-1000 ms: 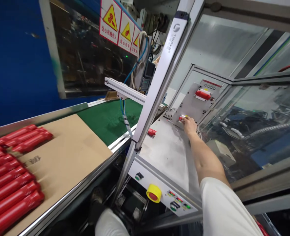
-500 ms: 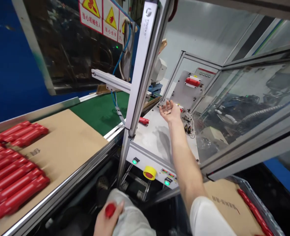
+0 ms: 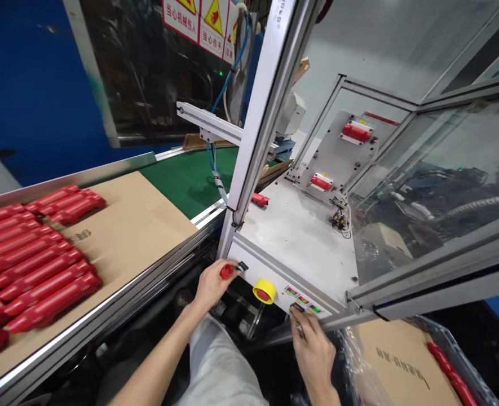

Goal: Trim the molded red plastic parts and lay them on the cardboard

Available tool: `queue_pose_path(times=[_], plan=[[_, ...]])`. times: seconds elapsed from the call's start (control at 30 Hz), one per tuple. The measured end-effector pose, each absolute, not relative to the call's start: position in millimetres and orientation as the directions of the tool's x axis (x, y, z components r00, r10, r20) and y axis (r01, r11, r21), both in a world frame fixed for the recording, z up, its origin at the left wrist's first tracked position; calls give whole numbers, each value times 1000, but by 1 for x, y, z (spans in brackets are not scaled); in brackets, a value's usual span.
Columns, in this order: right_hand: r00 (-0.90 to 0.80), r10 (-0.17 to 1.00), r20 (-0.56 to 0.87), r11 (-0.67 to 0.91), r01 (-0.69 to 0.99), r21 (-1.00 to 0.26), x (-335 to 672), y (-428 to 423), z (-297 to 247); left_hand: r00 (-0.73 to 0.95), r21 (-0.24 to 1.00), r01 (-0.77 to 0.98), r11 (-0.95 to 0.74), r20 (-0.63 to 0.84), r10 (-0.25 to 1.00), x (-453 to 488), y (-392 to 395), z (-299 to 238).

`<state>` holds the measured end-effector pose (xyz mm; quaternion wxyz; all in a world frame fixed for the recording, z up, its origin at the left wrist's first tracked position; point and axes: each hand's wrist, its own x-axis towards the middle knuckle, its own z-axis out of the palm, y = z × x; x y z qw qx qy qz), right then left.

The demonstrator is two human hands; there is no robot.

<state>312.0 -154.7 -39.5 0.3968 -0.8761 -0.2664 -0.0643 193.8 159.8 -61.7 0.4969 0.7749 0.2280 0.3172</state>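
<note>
My left hand [image 3: 212, 283] is closed on a small red part [image 3: 226, 272] and rests against a black button [image 3: 242, 265] at the left end of the machine's front control panel [image 3: 249, 272]. My right hand [image 3: 312, 349] is below the panel's right end, a fingertip on a black button [image 3: 297, 307] beside small lit indicators [image 3: 303, 299]; something thin and metallic seems to lie between its fingers. A yellow-collared red stop button [image 3: 264, 291] sits between my hands. Red parts [image 3: 321, 182] [image 3: 356, 132] sit in fixtures on the tilted plate behind.
A loose red piece [image 3: 259, 198] lies on the grey machine table [image 3: 300, 237]. Left, rows of red handles [image 3: 29, 270] lie on cardboard [image 3: 135, 225] over a green conveyor belt [image 3: 190, 186]. A grey crate [image 3: 456, 361] at lower right holds cardboard and red handles [image 3: 450, 369]. Glass guard panels [image 3: 435, 180] stand right.
My right hand left the fixture plate, where a red part now sits, and came down to the front panel. My left hand rose with the red part to the panel's left button.
</note>
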Motion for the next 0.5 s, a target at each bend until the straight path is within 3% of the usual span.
queue_pose_path(times=[0.17, 0.33, 0.4, 0.5], plan=[[876, 420, 236, -541, 450, -710, 321, -165, -54, 729, 943, 74, -323, 170, 663, 199, 175, -59], [932, 342, 117, -446, 271, -853, 315, -167, -57, 655, 999, 15, -52, 30, 755, 194, 160, -51], [930, 367, -2, -385, 150, -911, 300, -164, -60, 634, 991, -89, 100, -21, 773, 179, 144, -45], [821, 495, -284, -351, -111, -930, 258, -154, -72, 651, 913, -276, 301, -52, 757, 147, 115, -35]])
